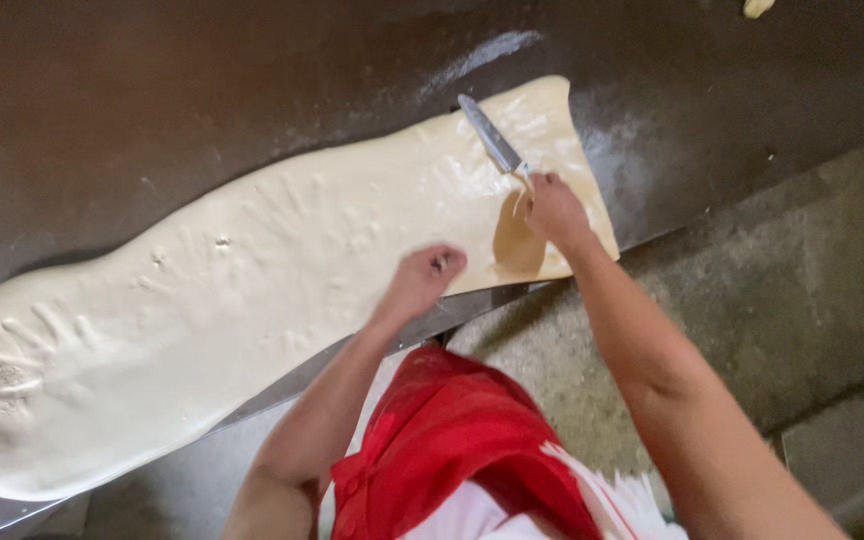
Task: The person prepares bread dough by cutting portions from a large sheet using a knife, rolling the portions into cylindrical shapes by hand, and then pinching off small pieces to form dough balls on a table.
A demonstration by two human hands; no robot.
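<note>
dough [252, 300] lies long and flat on the dark table [102, 100], soft and pale, with finger dents pressed into it. the right hand [555, 208] has its fingers curled tight round the handle of a knife [492, 137]. the thin grey blade sticks out past the fingertips and lies on the shiny, wet-looking end of the dough. the left hand [424, 280] is curled into a loose fist, a bit blurry, and rests at the near edge of the dough, close beside the right hand. a red cloth [452, 440] hangs below both wrists.
</note>
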